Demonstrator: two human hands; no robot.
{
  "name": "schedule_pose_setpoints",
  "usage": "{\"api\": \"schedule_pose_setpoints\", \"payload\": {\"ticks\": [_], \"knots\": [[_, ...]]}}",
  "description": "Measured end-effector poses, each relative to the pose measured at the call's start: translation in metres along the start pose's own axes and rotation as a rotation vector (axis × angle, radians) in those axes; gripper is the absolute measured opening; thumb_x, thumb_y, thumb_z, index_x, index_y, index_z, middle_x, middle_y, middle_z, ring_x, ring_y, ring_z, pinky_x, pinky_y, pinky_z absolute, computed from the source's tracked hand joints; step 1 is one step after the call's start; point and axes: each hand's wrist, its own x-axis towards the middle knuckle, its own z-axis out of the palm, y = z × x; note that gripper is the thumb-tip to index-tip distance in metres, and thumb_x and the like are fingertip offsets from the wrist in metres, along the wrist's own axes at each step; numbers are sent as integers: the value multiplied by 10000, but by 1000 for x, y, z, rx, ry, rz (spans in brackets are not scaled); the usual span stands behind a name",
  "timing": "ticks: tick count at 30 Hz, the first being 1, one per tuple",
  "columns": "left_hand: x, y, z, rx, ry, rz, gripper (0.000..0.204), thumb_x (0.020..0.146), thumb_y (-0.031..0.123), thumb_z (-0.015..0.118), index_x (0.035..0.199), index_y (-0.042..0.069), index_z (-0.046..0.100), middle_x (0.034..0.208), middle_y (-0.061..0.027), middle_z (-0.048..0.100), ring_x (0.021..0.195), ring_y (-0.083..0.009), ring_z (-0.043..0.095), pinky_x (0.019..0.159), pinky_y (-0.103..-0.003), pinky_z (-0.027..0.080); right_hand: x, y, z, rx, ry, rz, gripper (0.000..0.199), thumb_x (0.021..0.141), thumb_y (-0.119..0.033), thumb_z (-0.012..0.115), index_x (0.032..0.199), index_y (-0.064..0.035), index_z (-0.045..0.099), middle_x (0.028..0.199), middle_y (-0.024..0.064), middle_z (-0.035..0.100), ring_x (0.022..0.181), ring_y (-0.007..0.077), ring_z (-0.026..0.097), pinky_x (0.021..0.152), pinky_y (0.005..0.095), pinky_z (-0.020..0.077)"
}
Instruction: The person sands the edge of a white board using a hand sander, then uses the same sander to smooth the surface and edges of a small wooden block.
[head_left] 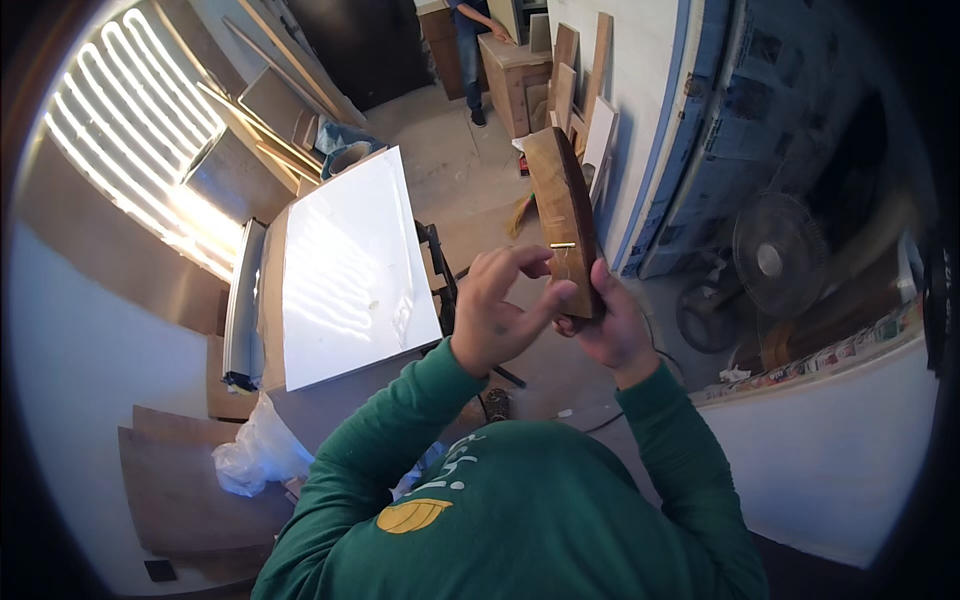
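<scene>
In my right hand (618,325) is a wooden hand plane (562,195), gripped at its near end and held upright before me. Its pale brown sole faces left, and the side is dark reddish brown. A short bright metal edge (562,245) crosses the sole. My left hand (505,305) is beside it with thumb and forefinger spread; the forefinger tip is close to the metal edge, and I cannot tell if it touches. The other left fingers are partly hidden.
A white glossy board (350,270) lies on a stand to the left. Clear plastic bags (260,450) and brown sheets (190,490) are below it. A fan (770,258) stands right. Wood boards (565,70) lean by a cabinet (512,85), where another person (472,50) stands.
</scene>
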Motion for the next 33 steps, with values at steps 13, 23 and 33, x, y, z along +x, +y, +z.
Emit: {"api": "schedule_pose_setpoints", "payload": {"ticks": [13,23,33], "knots": [[8,-4,1,-289,85,-229,206,972,211,716,872,39,665,709,-16,628,659,-138,607,623,-304,481,-8,6,-5,288,-241,163,859,976,-763,400,1353,1,507,894,93,600,628,138,531,561,281,427],[-22,-36,17,-1531,-103,-786,221,1042,183,557,1162,15,633,1106,-61,666,1015,-151,595,981,-360,462,-8,28,-1,615,-505,187,1045,932,-821,410,1399,114,397,820,126,580,500,129,515,423,270,458],[-49,-38,27,-1675,-168,-713,292,1038,150,540,1258,-35,595,1149,-124,686,1062,-224,673,968,-370,535,-9,28,4,534,-599,214,1104,928,-840,350,1450,132,376,804,140,601,473,149,542,398,287,463]]}}
